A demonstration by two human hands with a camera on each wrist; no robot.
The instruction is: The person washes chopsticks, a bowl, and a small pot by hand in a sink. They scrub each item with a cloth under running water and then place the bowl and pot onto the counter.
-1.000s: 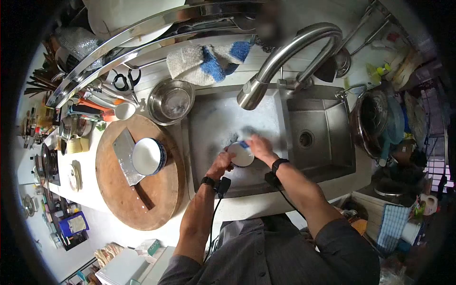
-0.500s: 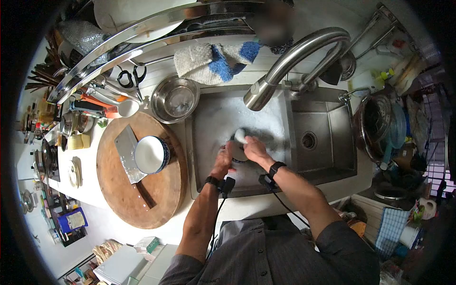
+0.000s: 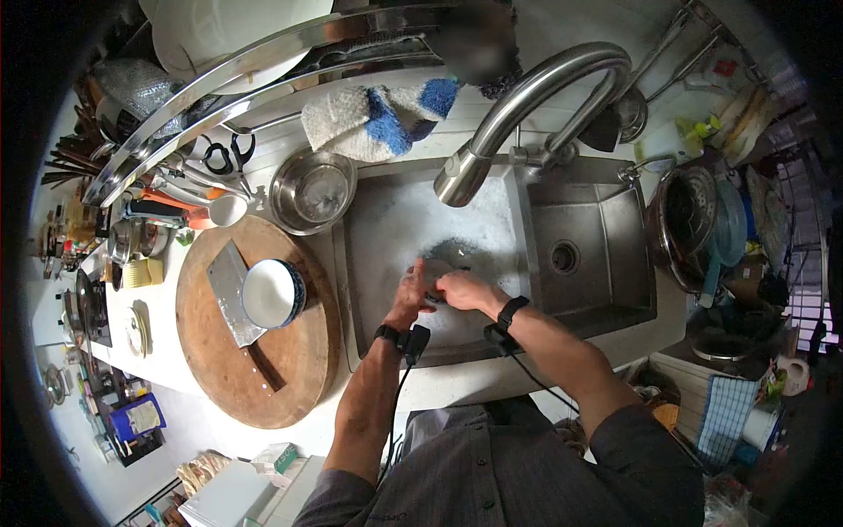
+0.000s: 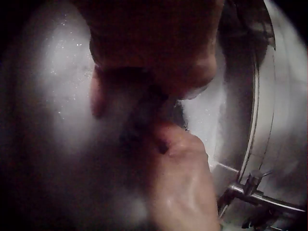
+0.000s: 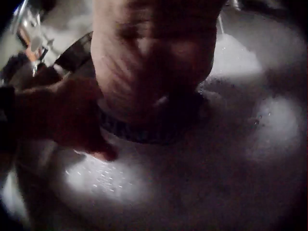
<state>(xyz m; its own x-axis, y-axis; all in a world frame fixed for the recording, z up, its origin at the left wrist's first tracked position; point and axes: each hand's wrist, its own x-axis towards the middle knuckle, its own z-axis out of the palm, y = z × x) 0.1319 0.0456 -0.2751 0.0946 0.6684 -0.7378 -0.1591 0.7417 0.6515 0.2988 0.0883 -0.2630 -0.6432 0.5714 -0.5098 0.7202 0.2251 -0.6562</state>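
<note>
A bowl with a blue-patterned outside point(image 5: 139, 134) sits low in the sudsy water of the large sink basin point(image 3: 373, 202). My left hand point(image 3: 409, 294) grips it from the left side, with the thumb along the near side in the right wrist view. Bent down over the bowl, my right hand point(image 3: 467, 291) has its fingers hidden inside it; I cannot tell what they hold. A second blue-and-white bowl point(image 3: 269, 294) stands on the round wooden chopping board point(image 3: 206, 373), beside a cleaver point(image 3: 230, 285).
Over the basin arches a steel tap point(image 3: 461, 176). A smaller basin with a drain point(image 3: 564, 256) lies to the right. At the back left stands a metal bowl point(image 3: 313, 191), below a blue and white towel point(image 3: 378, 123). Stacked pans point(image 3: 685, 215) stand far right.
The bowl has gone from tilted, its white side showing, to low in the suds, mostly covered by my hands. My right hand has come down over it; the left keeps its grip.
</note>
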